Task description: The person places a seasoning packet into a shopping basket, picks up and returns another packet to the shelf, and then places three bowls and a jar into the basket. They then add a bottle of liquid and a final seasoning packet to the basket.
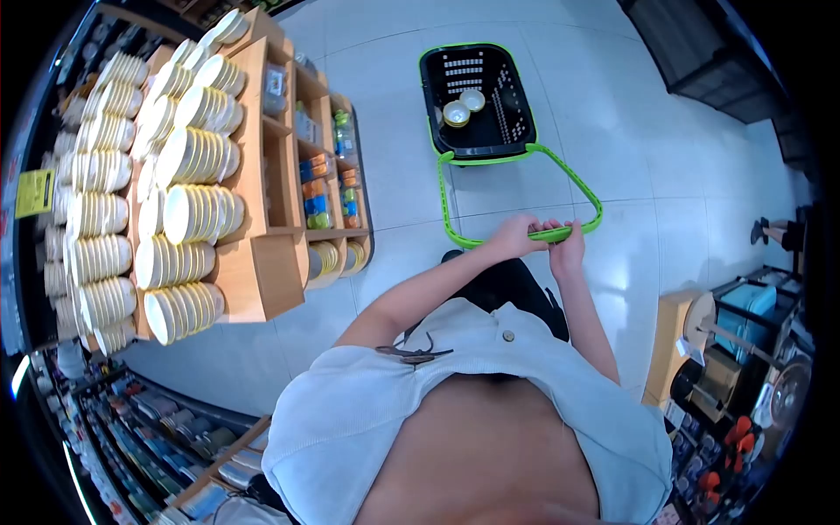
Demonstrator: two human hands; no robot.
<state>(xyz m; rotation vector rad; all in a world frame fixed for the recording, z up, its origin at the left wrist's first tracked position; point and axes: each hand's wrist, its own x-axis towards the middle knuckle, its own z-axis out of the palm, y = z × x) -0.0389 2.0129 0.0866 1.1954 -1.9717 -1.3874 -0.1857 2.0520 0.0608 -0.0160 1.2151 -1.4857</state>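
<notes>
A black shopping basket (433, 101) with a bright green rim stands on the floor ahead of me. Its long green handle (451, 210) is pulled out toward my body. My left hand (516, 236) is closed on the handle's near bar. Close beside it, my right hand (567, 251) grips the same bar, with the fingers curled at its edge. Inside the basket, two white bowls (456, 113) lie side by side near the left wall. Parts of the bar are hidden behind my fingers.
On the left, a wooden display stand (278, 271) carries rows of stacked white bowls (206, 214) with yellowish rims. Dark shelving (700, 61) stands at the upper right. Boxes and fans (700, 324) are at the lower right. Another person's leg (774, 233) shows at the far right.
</notes>
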